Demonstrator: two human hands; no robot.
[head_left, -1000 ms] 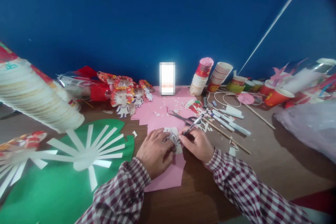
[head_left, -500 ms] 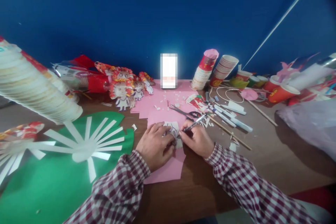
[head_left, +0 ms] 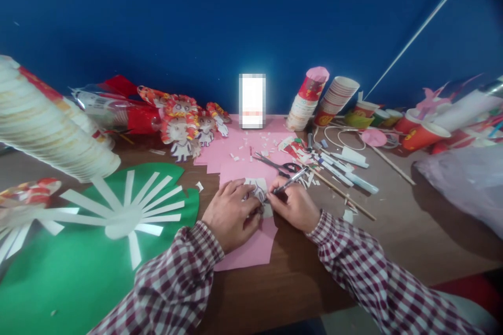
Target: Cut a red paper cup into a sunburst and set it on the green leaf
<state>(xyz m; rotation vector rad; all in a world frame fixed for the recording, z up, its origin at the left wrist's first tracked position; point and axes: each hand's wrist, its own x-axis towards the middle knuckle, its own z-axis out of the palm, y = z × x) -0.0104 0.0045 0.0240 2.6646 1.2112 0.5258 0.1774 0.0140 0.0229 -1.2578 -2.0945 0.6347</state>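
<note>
A small piece of white paper (head_left: 269,210) with dark outlines of a figure drawn on it lies on the pink paper (head_left: 248,256) in front of me. My left hand (head_left: 231,213) rests on its left side, fingers spread and slightly bent, pressing it down. In my right hand (head_left: 294,204) a silver-and-dark pen (head_left: 293,179) is pinched between thumb and fingers, slanting up to the right. Its tip is down at the drawing, though my fingers partly hide the contact. Just beyond the hands lie black scissors (head_left: 277,163).
Finished-looking paper lion figures (head_left: 181,131) stand at back left, by a leaning stack of paper cups (head_left: 55,120). White strips fan over a green sheet (head_left: 78,282). Markers (head_left: 336,171), a wooden stick (head_left: 349,199) and cup stacks (head_left: 302,99) are at right. A lit phone (head_left: 252,102) stands behind.
The view has shifted slightly. The pen leans a little differently in my right hand, and its tip has moved slightly over the drawing. My left hand stays on the paper.
</note>
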